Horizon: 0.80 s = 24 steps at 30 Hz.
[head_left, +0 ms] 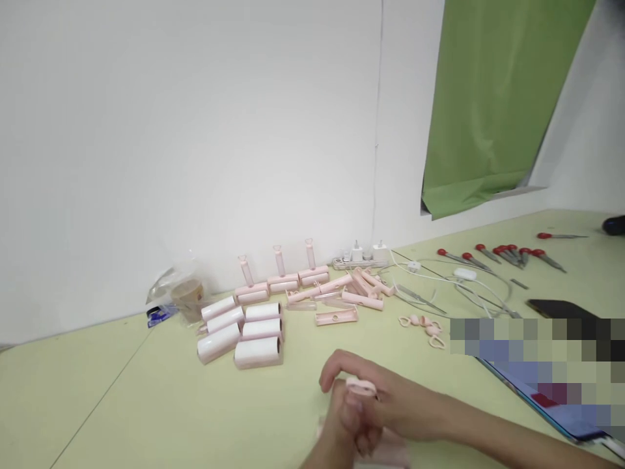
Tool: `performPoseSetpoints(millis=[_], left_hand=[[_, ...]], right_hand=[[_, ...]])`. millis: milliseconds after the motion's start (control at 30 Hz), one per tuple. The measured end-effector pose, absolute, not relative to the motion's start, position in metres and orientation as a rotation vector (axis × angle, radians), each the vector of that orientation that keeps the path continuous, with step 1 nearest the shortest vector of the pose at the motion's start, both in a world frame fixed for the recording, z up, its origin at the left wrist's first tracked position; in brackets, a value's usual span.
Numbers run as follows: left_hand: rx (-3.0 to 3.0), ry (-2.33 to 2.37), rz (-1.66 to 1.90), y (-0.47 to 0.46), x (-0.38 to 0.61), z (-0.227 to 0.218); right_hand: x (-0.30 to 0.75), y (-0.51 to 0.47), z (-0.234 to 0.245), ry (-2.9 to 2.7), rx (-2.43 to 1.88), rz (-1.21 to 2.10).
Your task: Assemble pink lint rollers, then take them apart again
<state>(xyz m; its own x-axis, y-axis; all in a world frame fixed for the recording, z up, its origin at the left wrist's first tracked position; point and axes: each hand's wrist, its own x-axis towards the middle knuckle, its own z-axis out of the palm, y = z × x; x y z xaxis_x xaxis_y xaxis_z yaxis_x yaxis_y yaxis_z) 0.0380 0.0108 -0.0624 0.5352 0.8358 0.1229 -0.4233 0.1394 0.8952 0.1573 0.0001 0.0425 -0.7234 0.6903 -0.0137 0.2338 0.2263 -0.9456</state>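
Note:
My two hands meet at the bottom centre over the pale green table (146, 397). My right hand (385, 400) reaches in from the right with fingers curled over a small pink plastic piece (361, 386). My left hand (342, 426) comes up from below, fingers closed against the same pink piece; more pink plastic shows beneath the hands. Behind them lie several white paper rolls (244, 332), three upright assembled pink lint rollers (280, 277) and a heap of pink handle parts (349, 293).
A plastic bag with a cup (183, 293) sits by the wall at left. Small pink heart-shaped caps (424, 326), a power strip with chargers (359, 257), white cables (463, 277), several red-handled tools (502, 255) and a dark phone (559, 307) lie to the right.

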Motion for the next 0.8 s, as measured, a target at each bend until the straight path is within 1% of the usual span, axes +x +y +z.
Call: performPoseSetpoints(millis=[100, 200, 267, 300, 367, 400, 433, 533, 700, 733, 800], left_hand=[[1.221, 0.441, 0.997, 0.003, 0.043, -0.045], [1.457, 0.44, 0.922, 0.0, 0.036, -0.019], [1.778, 0.535, 0.946, 0.002, 0.023, -0.003], [1.98, 0.663, 0.979, 0.005, 0.014, 0.005], [2.286, 1.065, 1.056, 0.02, -0.007, 0.016], [2.381, 1.35, 1.033, 0.032, -0.019, 0.02], [2.392, 1.534, 1.008, 0.046, -0.03, 0.022], [2.39, 1.793, 0.913, 0.094, -0.058, 0.022], [2.328, 2.068, 0.667, 0.139, -0.076, -0.001], [2.319, 2.105, 0.638, 0.139, -0.076, -0.007], [2.308, 2.176, 0.604, 0.134, -0.075, -0.017]], right_hand=[[0.176, -0.007, 0.028, -2.114, -0.876, 1.269], [0.19, -0.019, 0.008, -2.185, -1.162, 1.159], [0.194, -0.024, -0.005, -2.268, -1.29, 1.111], [0.193, -0.025, -0.01, -2.307, -1.305, 1.066], [0.191, -0.027, -0.016, -2.368, -1.274, 0.959], [0.19, -0.027, -0.018, -2.396, -1.247, 0.899], [0.189, -0.028, -0.018, -2.423, -1.223, 0.837], [0.189, -0.028, -0.016, -2.462, -1.198, 0.766], [0.19, -0.008, -0.002, -2.228, -1.167, 1.048], [0.186, 0.004, 0.005, -2.176, -1.145, 1.046], [0.171, 0.036, 0.022, -2.127, -1.082, 0.911]])
